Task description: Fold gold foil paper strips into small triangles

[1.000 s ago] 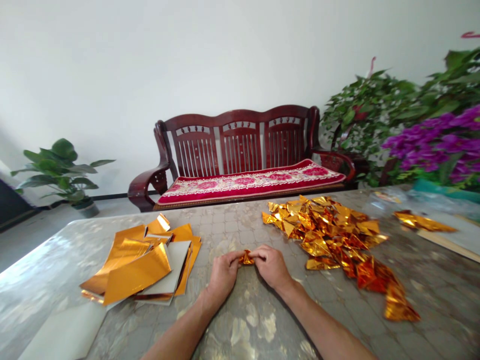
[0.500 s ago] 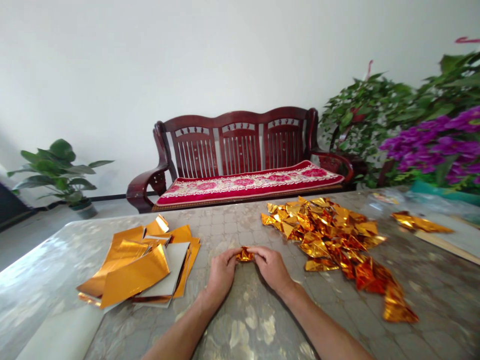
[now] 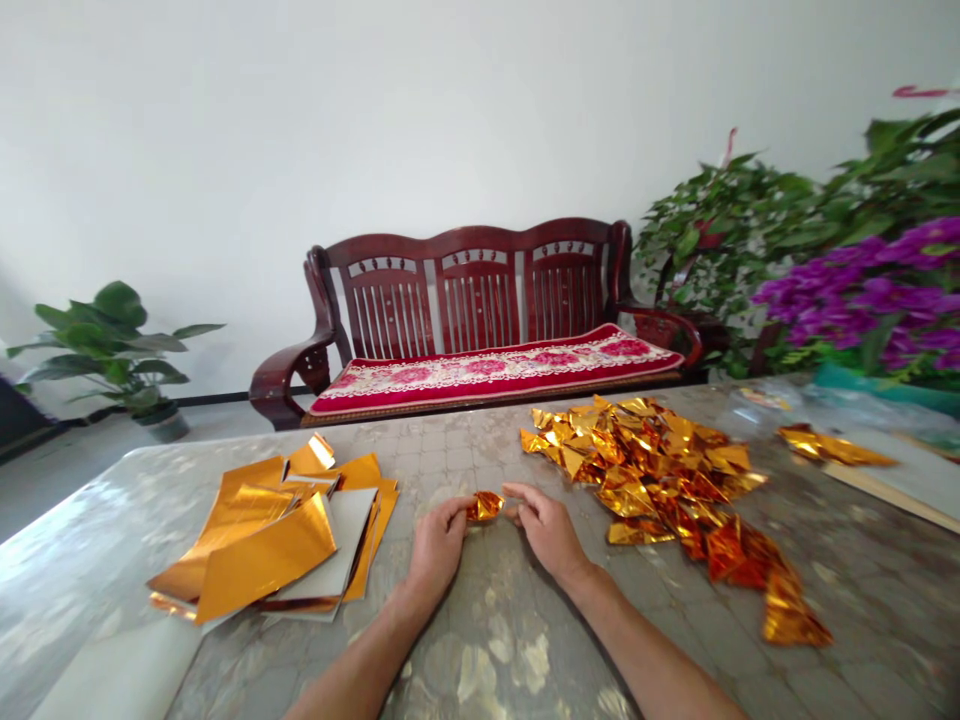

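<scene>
A small folded piece of gold foil paper [image 3: 486,506] is pinched at its left end by my left hand [image 3: 439,542], just above the table in front of me. My right hand [image 3: 551,535] is at the other side, its index finger and thumb apart, the fingertips close to the foil's right end with a slight gap. To the left lies a loose stack of flat gold foil sheets [image 3: 266,560], some showing a pale back. On the right is a heap of folded gold foil pieces [image 3: 637,450], trailing toward me.
The patterned table [image 3: 480,650] spans the foreground. A pale sheet [image 3: 120,670] lies at the near left. At the right edge are clear plastic [image 3: 847,415] and a flat board [image 3: 922,475]. Behind stand a wooden bench [image 3: 480,290] and potted plants [image 3: 120,345].
My right fingers have come off the foil piece and spread apart. The left hand keeps its pinch, and the foil has turned slightly and shifted a little left.
</scene>
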Tool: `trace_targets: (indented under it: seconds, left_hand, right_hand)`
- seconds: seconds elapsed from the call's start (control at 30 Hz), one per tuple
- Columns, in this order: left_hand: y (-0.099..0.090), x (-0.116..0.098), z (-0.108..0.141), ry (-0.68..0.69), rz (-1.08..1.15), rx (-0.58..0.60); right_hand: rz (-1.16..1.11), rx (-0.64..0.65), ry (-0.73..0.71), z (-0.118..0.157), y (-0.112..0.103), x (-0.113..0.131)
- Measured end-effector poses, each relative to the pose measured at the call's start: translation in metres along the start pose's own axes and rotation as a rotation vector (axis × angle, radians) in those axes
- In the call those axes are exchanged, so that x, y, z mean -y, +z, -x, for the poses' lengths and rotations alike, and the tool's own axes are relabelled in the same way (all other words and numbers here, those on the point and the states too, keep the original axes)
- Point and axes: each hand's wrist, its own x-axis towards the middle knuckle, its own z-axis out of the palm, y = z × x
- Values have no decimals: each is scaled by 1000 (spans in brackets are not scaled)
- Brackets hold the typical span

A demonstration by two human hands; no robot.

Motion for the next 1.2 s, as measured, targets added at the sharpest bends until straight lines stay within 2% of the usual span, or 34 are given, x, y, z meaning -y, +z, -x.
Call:
trace_targets:
  seconds: [0.1,0.27,0.4,0.5,0.63,0.73,0.93,1.1,1.2]
  left_hand:
    - [-1,-2,1,16,-25,6]
    - [-1,-8,2,78,-23,65]
    - [-7,-13,2,102,28,83]
    - [-13,-15,2,43,132,76]
    - [-15,-12,1,-91,330,57]
    - [-12,-5,-2,-98,353,31]
    - [-10,3,-6,100,249,34]
    - [-16,-5,-5,277,124,98]
    - [-21,-9,-5,326,41,122]
  right_hand:
    - [101,-30,-98,-1,1,-2]
    - [183,4,-283,1,1,2]
    - [185,-5,-356,1,-1,4]
    - [172,-45,-360,0,-2,4]
    - [137,-101,-292,-3,-3,1]
    - [113,-88,-242,-5,-4,-1]
    - [134,-24,-220,-3,-4,1]
    - [174,6,-246,0,-5,4]
    - [195,12,-271,1,-5,5]
